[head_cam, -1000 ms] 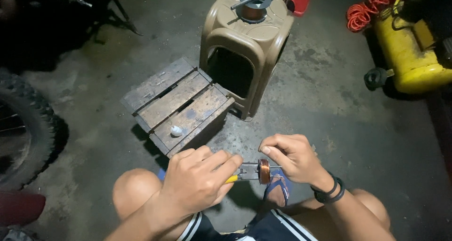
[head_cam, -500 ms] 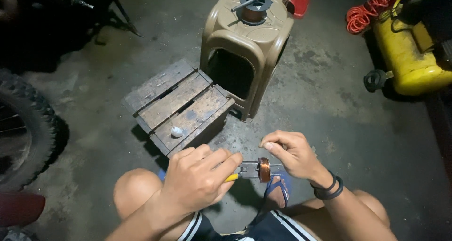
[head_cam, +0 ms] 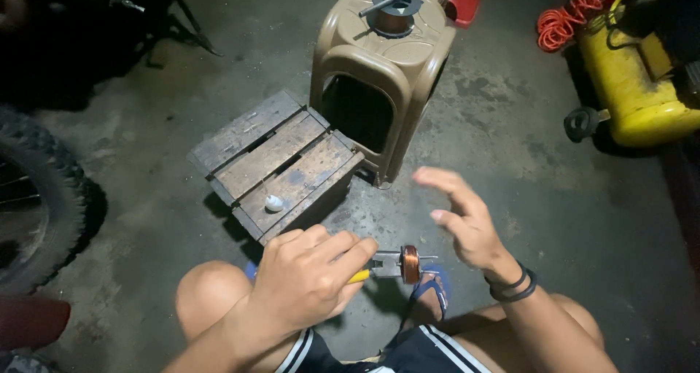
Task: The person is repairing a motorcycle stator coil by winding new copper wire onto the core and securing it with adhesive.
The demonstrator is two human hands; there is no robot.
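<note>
Above knees, left hand [head_cam: 306, 285] gripping pliers [head_cam: 379, 265] (coil-tipped), right hand [head_cam: 463, 216] splayed

Tyre [head_cam: 33, 198] cut by left edge; yellow tool handle [head_cam: 357, 276] mostly hidden.

Dim light falls from above onto the centre of a concrete floor [head_cam: 554, 220], leaving the corners in deep shade; the upper left is almost black. The brown plastic stool [head_cam: 386, 59] and wooden crate [head_cam: 277, 161] are evenly lit and sharp, each casting a short dark shadow toward the viewer. The right hand [head_cam: 459, 220] is smeared by motion blur at the fingertips, while the left hand [head_cam: 306, 278] stays crisp. The yellow tank [head_cam: 634, 88] shows a mild sheen. Wide-angle stretch bends the edges.
</note>
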